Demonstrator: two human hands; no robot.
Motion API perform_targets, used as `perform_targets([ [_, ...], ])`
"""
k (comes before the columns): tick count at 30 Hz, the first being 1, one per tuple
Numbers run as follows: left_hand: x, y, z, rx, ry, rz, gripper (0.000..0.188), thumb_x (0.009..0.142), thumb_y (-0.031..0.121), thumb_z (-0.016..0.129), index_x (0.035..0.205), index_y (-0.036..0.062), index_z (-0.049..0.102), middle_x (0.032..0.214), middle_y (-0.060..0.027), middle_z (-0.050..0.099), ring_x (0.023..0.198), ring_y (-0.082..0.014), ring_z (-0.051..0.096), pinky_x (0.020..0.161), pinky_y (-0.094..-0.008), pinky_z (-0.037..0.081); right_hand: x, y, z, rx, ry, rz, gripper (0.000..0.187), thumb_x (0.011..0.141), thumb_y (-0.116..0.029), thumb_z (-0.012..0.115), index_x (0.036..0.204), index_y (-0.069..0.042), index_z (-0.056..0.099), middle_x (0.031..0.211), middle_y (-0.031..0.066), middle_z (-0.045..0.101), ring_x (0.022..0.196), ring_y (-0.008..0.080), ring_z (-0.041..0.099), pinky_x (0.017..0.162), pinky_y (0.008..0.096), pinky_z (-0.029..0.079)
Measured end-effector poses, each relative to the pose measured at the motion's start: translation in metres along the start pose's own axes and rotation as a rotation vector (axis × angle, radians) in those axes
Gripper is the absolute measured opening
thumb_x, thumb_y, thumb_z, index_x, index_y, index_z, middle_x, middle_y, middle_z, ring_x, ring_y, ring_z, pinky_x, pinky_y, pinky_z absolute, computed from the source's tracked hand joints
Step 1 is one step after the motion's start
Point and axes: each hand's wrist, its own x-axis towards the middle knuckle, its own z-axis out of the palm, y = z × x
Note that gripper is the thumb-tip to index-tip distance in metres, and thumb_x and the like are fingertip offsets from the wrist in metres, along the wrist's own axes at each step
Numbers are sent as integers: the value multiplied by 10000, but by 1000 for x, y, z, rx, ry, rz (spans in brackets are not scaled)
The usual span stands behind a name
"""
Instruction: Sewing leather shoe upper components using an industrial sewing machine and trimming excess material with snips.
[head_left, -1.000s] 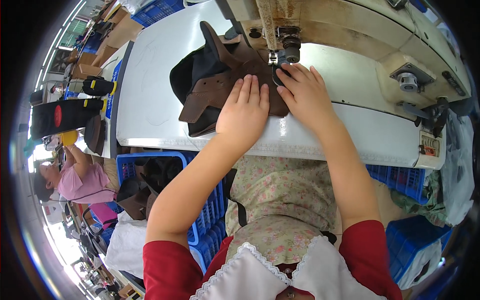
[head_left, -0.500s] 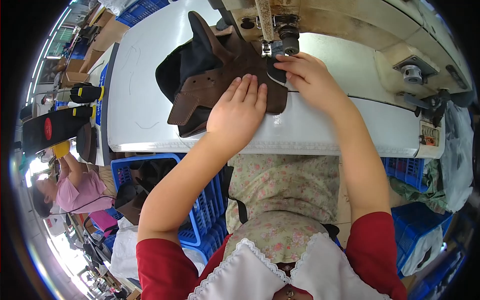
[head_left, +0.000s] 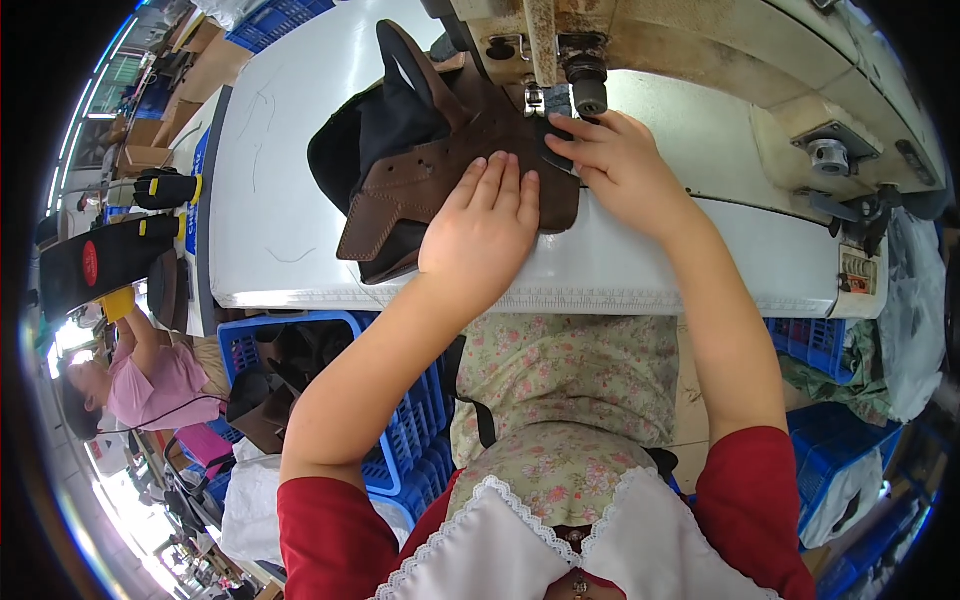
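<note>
A brown leather boot upper (head_left: 390, 195) with a black lining (head_left: 340, 150) lies on the white sewing machine table. My left hand (head_left: 482, 228) rests flat on the leather, fingers stretched out. One end of the upper reaches the presser foot (head_left: 534, 100) of the sewing machine (head_left: 690, 45). Just right of the foot, my right hand (head_left: 622, 168) has its bent fingertips on a small black piece (head_left: 552, 150) at the upper's edge. Fingers cover part of that piece, and the needle point cannot be made out.
The table's front edge (head_left: 640, 302) runs before my lap. Below left stands a blue crate (head_left: 405, 420) holding dark leather parts; another blue crate (head_left: 835, 460) is at right. At far left a person in a pink shirt (head_left: 150, 385) works by dark goods (head_left: 120, 255).
The upper's near edge has shifted slightly toward me, with my left hand still flat on it. My right fingers have spread a little, and less of the black piece shows.
</note>
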Motion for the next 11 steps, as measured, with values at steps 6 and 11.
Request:
perform_targets([
  [6, 0, 2, 1, -4, 14, -9, 458, 790, 156, 558, 1216, 2, 622, 1252, -183, 639, 1218, -283, 586, 1080, -398, 423, 0, -3, 0, 6, 32, 11, 308, 795, -76, 610, 1059, -139, 756, 1254, 22, 666, 1205, 302, 544, 1027, 444, 413],
  [11, 2, 7, 3, 26, 9, -16, 463, 784, 161, 560, 1217, 8, 623, 1248, -186, 640, 1215, -296, 587, 1079, -403, 424, 5, -3, -2, 11, 52, 18, 307, 742, -101, 654, 1026, -128, 765, 1209, 35, 687, 1179, 290, 558, 1017, 432, 422],
])
